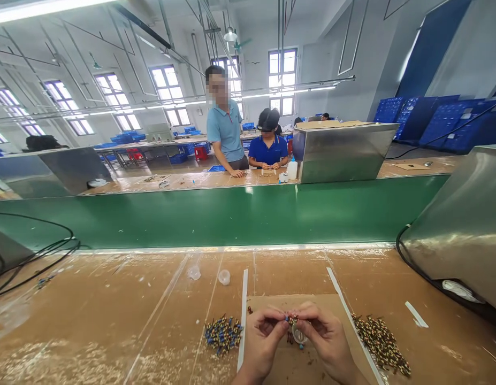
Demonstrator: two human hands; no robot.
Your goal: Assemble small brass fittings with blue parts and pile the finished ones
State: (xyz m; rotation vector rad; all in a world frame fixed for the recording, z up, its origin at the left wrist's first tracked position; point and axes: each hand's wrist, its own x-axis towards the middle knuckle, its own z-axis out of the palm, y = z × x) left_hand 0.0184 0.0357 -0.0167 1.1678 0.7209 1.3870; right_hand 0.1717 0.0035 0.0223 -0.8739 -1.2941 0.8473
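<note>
A tiny blue-tipped component (288, 319) is pinched between the fingers of the left hand (262, 337) and right hand (326, 338), just above the cardboard sheet (272, 305). A small clear ring (299, 335) is gripped by the right hand, while piles of parts (222, 333) are left lying on the surface (111, 310) on either side.

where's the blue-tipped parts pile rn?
In the head view, the pile of blue-tipped parts lies on the brown table, just off the left hand, across a white strip from the cardboard sheet.

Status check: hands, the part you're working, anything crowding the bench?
Left hand and right hand pinch one small blue-tipped part together. Small clear ring under right fingers. Part piles left and right, apart from hands.
</note>
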